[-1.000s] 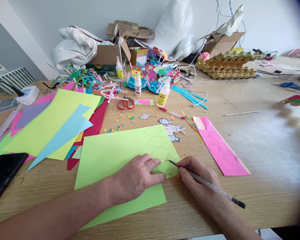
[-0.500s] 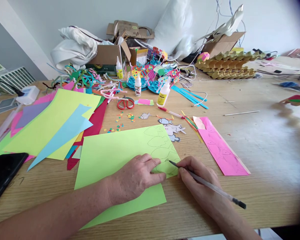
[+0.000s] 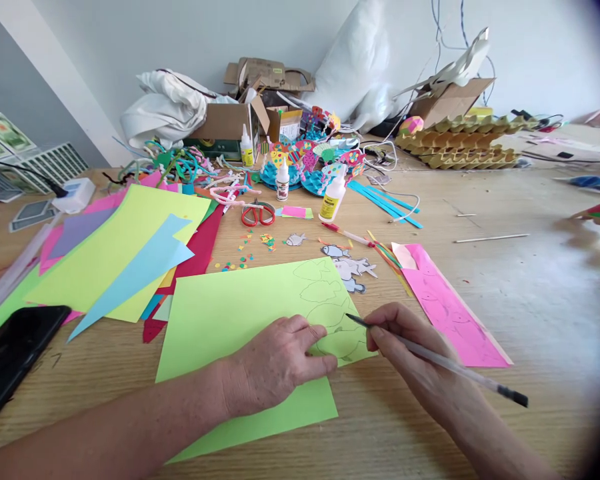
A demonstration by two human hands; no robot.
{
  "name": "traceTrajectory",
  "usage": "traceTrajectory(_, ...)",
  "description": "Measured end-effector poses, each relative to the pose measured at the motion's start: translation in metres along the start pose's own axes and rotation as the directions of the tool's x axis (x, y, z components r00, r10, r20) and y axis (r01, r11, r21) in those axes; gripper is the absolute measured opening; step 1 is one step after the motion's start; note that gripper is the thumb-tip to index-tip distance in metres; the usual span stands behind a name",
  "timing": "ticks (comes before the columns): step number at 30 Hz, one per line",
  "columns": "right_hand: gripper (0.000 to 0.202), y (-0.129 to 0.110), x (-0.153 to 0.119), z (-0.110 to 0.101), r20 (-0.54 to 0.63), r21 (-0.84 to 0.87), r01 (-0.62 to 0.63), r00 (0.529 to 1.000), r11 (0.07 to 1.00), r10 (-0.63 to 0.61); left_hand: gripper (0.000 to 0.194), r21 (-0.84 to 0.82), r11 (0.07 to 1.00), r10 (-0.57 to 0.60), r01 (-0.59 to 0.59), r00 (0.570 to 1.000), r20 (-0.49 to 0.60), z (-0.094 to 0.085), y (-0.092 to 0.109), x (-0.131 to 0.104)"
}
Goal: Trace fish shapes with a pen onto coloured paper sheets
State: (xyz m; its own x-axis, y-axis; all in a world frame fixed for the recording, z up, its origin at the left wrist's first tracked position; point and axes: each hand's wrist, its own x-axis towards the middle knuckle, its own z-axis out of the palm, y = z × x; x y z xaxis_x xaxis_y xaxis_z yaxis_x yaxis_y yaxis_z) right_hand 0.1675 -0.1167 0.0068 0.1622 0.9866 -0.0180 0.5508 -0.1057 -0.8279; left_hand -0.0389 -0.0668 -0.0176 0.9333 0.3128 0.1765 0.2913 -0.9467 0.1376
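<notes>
A light green sheet of paper (image 3: pixel 215 327) lies on the table, with several pencil-like fish outlines (image 3: pixel 323 291) along its right side. My left hand (image 3: pixel 283 363) rests on the sheet with its fingers stretched out, beside the lowest outline. In my right hand (image 3: pixel 405 343) is a pen (image 3: pixel 443 360) with a clear barrel and black end, pinched near its dark tip. That tip is over the lower fish outlines; whether it touches the paper I cannot tell. Just beyond the sheet lie cut-out paper fish (image 3: pixel 355 268). A pink paper strip (image 3: pixel 453 313) with drawn fish lies to the right.
Coloured papers (image 3: pixel 110 260) and a black phone (image 3: pixel 20 353) are at the left. Red-handled scissors (image 3: pixel 258 213), glue bottles (image 3: pixel 333 197) and paper dots (image 3: pixel 235 260) stand or lie farther back. Behind them are boxes (image 3: pixel 225 123) and egg trays (image 3: pixel 455 147). Something blurred is at the far right.
My right hand has lifted the pen tip slightly up and right, away from my left fingers. My left hand stays on the sheet. The whole view has shifted a little.
</notes>
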Motion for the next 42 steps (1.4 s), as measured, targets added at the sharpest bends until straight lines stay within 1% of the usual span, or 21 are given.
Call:
traceTrajectory(3,0.008,-0.002,0.011,0.001,0.034,-0.042,0.02,0.999,0.999,-0.019,0.019,0.009,1.0,-0.001,0.001,1.0,0.0,0.0,0.0,0.001)
traceTrajectory(9,0.007,-0.007,0.038,0.002,0.051,-0.047,0.124,0.991,0.991,-0.122,0.018,0.036,0.999,0.015,-0.014,1.0,-0.014,-0.001,0.0,0.001)
traceTrajectory(13,0.006,-0.015,0.057,0.003,0.069,-0.003,0.151,0.986,0.989,-0.15,0.018,0.024,0.999,0.025,-0.026,0.999,0.039,-0.005,0.0,0.002)
traceTrajectory(16,0.007,-0.017,0.064,0.009,0.041,0.021,0.135,0.99,0.991,-0.136,0.019,0.018,1.0,0.018,-0.02,0.998,0.064,-0.009,0.0,0.003)
traceTrajectory(19,0.005,-0.012,0.065,0.016,0.007,0.08,0.091,0.996,0.993,-0.092,0.02,0.013,1.0,0.013,-0.014,0.997,0.076,-0.013,0.002,0.002)
traceTrajectory(22,0.004,0.0,0.066,0.017,-0.042,0.133,0.079,0.996,0.988,-0.074,0.019,-0.005,1.0,0.031,-0.031,0.995,0.091,-0.017,0.0,0.001)
traceTrajectory(24,0.007,0.007,0.068,0.015,-0.068,0.189,0.07,0.996,0.979,-0.058,0.019,0.005,1.0,0.023,-0.024,0.996,0.091,-0.021,-0.005,0.0)
traceTrajectory(26,0.008,0.012,0.07,0.012,-0.066,0.224,0.065,0.996,0.972,-0.052,0.02,0.035,0.999,-0.01,0.007,0.998,0.069,-0.023,-0.014,0.001)
traceTrajectory(29,0.007,0.01,0.068,0.009,-0.046,0.183,0.057,0.998,0.981,-0.049,0.022,0.058,0.995,-0.077,0.076,0.997,0.021,-0.024,-0.031,0.006)
traceTrajectory(31,0.007,0.007,0.064,0.01,-0.028,0.118,0.057,0.998,0.991,-0.054,0.023,0.044,0.994,-0.102,0.101,0.994,0.025,-0.023,-0.04,0.01)
traceTrajectory(33,0.007,0.005,0.06,0.011,0.021,0.056,0.098,0.995,0.994,-0.099,0.024,0.031,0.994,-0.107,0.106,0.993,0.042,-0.02,-0.046,0.015)
traceTrajectory(35,0.008,0.005,0.056,0.014,0.089,0.023,0.153,0.984,0.988,-0.154,0.024,0.024,0.995,-0.103,0.102,0.993,0.055,-0.017,-0.05,0.018)
traceTrajectory(37,0.011,0.006,0.054,0.017,0.136,-0.004,0.168,0.977,0.986,-0.166,0.022,0.021,0.995,-0.1,0.099,0.994,0.053,-0.013,-0.052,0.02)
traceTrajectory(40,0.014,0.006,0.053,0.02,0.149,-0.076,0.165,0.977,0.983,-0.153,0.02,0.028,0.994,-0.108,0.108,0.994,0.02,-0.007,-0.052,0.02)
traceTrajectory(42,0.015,0.006,0.052,0.021,0.144,-0.119,0.196,0.973,0.973,-0.178,0.019,0.039,0.992,-0.117,0.118,0.993,-0.019,-0.002,-0.052,0.018)
